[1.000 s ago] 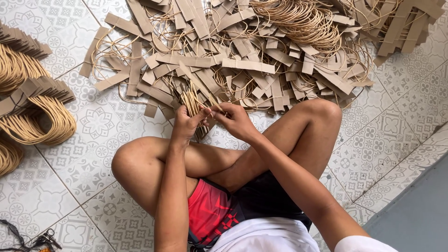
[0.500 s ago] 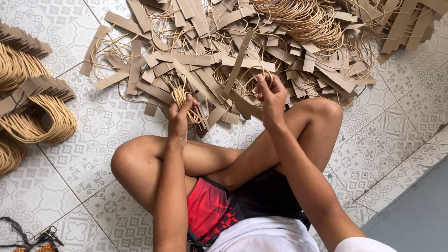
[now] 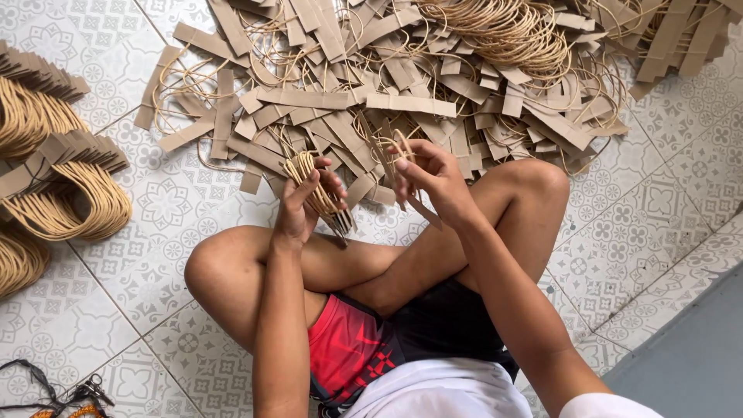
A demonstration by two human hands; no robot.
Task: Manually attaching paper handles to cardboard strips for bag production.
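Head view: a light, floppy bundle of cord handles (image 3: 313, 186) is clasped in the left hand (image 3: 302, 205); the right hand's (image 3: 429, 174) fingers pinch one thin, bendable cardboard strip (image 3: 410, 197) by its end.

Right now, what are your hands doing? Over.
Left hand grips handle bundle. Right hand pinches one loose handle. Big pile ahead, nothing blocking.

The floor (image 3: 193, 201) is pale patterned tile. A wide heap of brown card strips with looped tan cord (image 3: 402, 77) lies across it from eleven to one o'clock. Sorted stacks of strips with cord loops (image 3: 54, 186) lie at nine o'clock. A dark cord tangle (image 3: 54, 391) sits at seven.
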